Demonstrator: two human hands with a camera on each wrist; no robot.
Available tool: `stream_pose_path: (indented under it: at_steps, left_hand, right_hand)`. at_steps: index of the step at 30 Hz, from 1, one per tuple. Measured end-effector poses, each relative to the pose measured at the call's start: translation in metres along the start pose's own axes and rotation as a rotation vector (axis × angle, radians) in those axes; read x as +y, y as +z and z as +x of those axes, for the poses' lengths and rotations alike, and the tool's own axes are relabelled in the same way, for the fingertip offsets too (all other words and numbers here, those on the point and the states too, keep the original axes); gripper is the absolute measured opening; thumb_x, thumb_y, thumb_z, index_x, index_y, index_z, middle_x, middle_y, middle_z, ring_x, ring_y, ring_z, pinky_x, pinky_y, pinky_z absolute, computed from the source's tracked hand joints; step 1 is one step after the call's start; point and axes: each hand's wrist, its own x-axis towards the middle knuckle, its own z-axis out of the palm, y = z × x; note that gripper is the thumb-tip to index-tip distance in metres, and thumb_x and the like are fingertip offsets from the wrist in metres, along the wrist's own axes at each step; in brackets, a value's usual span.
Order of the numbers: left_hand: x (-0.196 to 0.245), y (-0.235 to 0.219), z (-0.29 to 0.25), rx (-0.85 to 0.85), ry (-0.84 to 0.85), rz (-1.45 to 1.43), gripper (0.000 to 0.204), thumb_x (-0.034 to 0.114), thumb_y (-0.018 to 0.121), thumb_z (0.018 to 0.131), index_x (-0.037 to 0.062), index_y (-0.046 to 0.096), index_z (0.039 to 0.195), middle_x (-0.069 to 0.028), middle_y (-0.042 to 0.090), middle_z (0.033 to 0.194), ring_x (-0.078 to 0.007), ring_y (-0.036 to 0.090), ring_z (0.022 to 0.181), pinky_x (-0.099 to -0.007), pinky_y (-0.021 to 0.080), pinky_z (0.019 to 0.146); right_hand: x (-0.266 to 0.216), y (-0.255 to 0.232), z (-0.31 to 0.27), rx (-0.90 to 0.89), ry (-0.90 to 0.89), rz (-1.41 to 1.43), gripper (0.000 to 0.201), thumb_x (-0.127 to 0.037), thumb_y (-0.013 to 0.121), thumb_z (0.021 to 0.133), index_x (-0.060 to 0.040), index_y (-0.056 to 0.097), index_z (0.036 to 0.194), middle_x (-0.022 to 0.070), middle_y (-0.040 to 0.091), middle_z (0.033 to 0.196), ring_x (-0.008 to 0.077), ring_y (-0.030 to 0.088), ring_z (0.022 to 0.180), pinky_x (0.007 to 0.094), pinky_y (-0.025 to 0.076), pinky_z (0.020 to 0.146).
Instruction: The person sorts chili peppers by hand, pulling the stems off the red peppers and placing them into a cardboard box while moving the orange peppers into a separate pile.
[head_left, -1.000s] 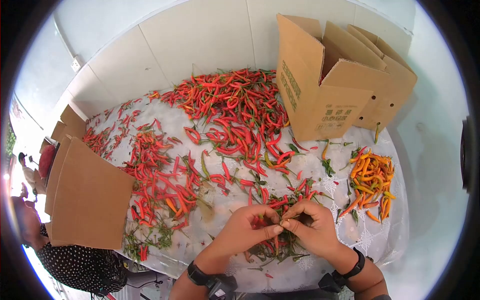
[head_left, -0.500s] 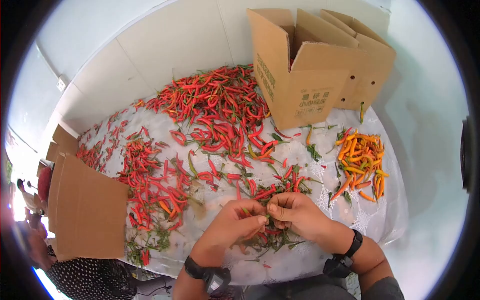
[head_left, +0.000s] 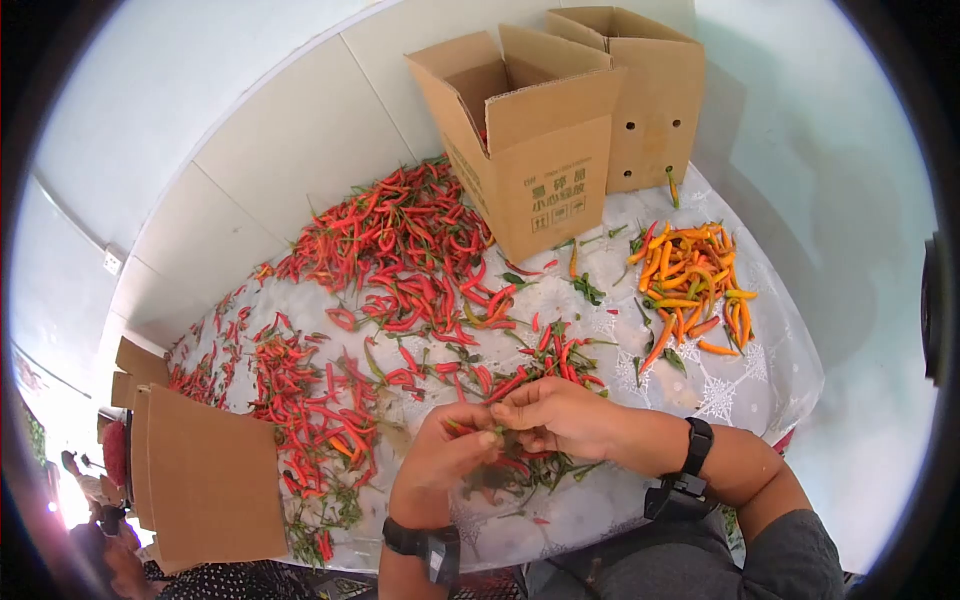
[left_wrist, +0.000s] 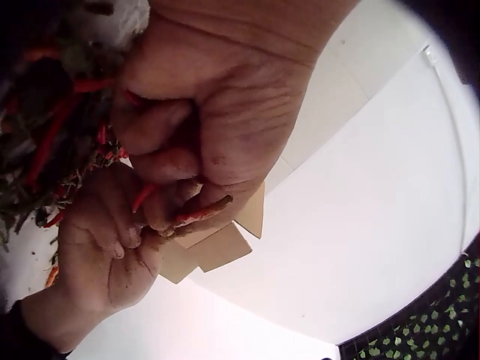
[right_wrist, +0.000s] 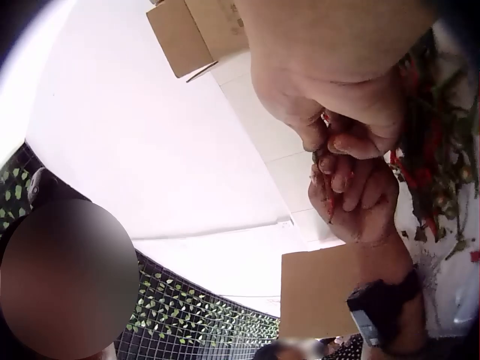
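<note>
Fingertips nearly meeting, the left hand (head_left: 447, 452) and right hand (head_left: 552, 415) pinch a red chili (left_wrist: 201, 213) in a close grip above the worktop's (head_left: 717, 396) near side, well apart from the orange peppers (head_left: 690, 275) and cardboard box (head_left: 550, 165).

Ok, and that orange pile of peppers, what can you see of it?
The orange pile is a loose heap of slim, smooth-looking peppers, mostly orange with some yellow and a few redder. They lie every which way, some slightly curved, some with green stems. It sits on the patterned table cover, with dark leaves by its near edge. Neither the left hand nor the right hand touches it.
</note>
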Motion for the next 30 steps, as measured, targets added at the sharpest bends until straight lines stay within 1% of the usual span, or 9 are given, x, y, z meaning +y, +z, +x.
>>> stream_pose_path:
  at_steps: [4,7,10,19,22,23,26,29,30]
  left_hand:
    - [-0.001,-0.003,0.001,0.02,0.052,-0.071,0.013,0.007,0.065,0.078,-0.0012,0.059,0.087,-0.0046,0.059,0.075,-0.012,0.058,0.062,-0.0251,0.049,0.056]
    - [-0.001,-0.006,0.001,0.064,0.035,-0.101,0.019,0.01,0.07,0.075,-0.0009,0.058,0.086,-0.0074,0.06,0.072,-0.0127,0.058,0.057,-0.0216,0.046,0.05]
    - [0.004,-0.003,-0.002,0.032,0.022,-0.114,0.018,0.009,0.069,0.076,-0.0009,0.057,0.086,-0.0076,0.06,0.072,-0.0121,0.057,0.058,-0.0229,0.046,0.052]
    - [-0.005,-0.014,0.004,-0.03,0.002,-0.066,0.021,0.013,0.07,0.074,-0.0005,0.056,0.081,-0.007,0.06,0.07,-0.0108,0.057,0.058,-0.0201,0.041,0.048]
    - [-0.002,-0.014,0.002,-0.043,-0.042,-0.04,0.024,0.016,0.071,0.072,-0.0004,0.055,0.079,-0.0056,0.059,0.067,-0.0108,0.056,0.057,-0.0208,0.041,0.047]
    - [-0.002,-0.015,0.0,-0.085,-0.024,0.0,0.021,0.017,0.069,0.076,0.0,0.058,0.081,-0.0012,0.056,0.068,-0.0077,0.052,0.056,-0.0196,0.041,0.05]
    - [-0.008,-0.029,0.002,-0.191,0.066,-0.047,0.021,0.019,0.067,0.078,0.0,0.057,0.079,-0.0029,0.054,0.064,-0.007,0.048,0.053,-0.0196,0.038,0.048]
    - [-0.007,-0.02,0.004,-0.398,0.294,-0.122,0.021,0.019,0.063,0.08,0.0,0.056,0.085,-0.0054,0.054,0.068,-0.0069,0.044,0.051,-0.0182,0.035,0.044]
    - [-0.005,-0.021,0.005,-0.327,0.224,-0.26,0.021,0.02,0.061,0.082,0.0005,0.055,0.088,-0.006,0.054,0.07,-0.0073,0.045,0.051,-0.0178,0.034,0.043]
  right_hand:
    - [0.003,0.007,0.003,0.034,0.027,0.203,0.02,-0.022,0.057,0.09,-0.003,0.061,0.095,-0.0004,0.056,0.076,0.0075,0.047,0.061,0.0216,0.037,0.053]
    - [0.006,0.009,0.008,0.0,0.009,0.256,0.02,-0.022,0.056,0.091,-0.0031,0.059,0.097,0.0011,0.057,0.08,0.0077,0.047,0.063,0.0223,0.038,0.053]
    - [0.007,0.004,0.011,-0.072,0.031,0.198,0.018,-0.025,0.058,0.09,-0.0076,0.06,0.088,-0.0042,0.05,0.073,0.0062,0.043,0.063,0.0215,0.036,0.054]
    - [0.005,0.003,0.009,-0.035,0.102,0.176,0.021,-0.026,0.059,0.089,-0.0052,0.06,0.094,-0.0029,0.051,0.074,0.0072,0.045,0.062,0.0224,0.037,0.053]
    - [0.01,-0.004,0.012,-0.132,0.1,0.184,0.021,-0.026,0.058,0.089,-0.0049,0.059,0.094,-0.0025,0.051,0.073,0.0081,0.045,0.061,0.0225,0.037,0.053]
    - [0.007,-0.002,0.009,-0.149,0.097,0.156,0.02,-0.025,0.058,0.09,-0.0052,0.059,0.092,-0.002,0.049,0.072,0.0087,0.044,0.061,0.0226,0.037,0.053]
    - [0.009,-0.005,0.011,-0.167,0.153,0.287,0.02,-0.026,0.057,0.09,-0.006,0.058,0.09,-0.0019,0.049,0.072,0.0087,0.043,0.06,0.0227,0.036,0.052]
    - [0.008,-0.012,0.016,-0.074,0.045,0.336,0.021,-0.023,0.056,0.091,-0.0019,0.056,0.09,0.0028,0.054,0.077,0.0104,0.044,0.06,0.0232,0.035,0.052]
    - [0.004,-0.01,0.012,-0.075,-0.024,0.152,0.021,-0.022,0.057,0.09,-0.0013,0.056,0.089,0.0027,0.054,0.075,0.0106,0.044,0.061,0.0233,0.036,0.053]
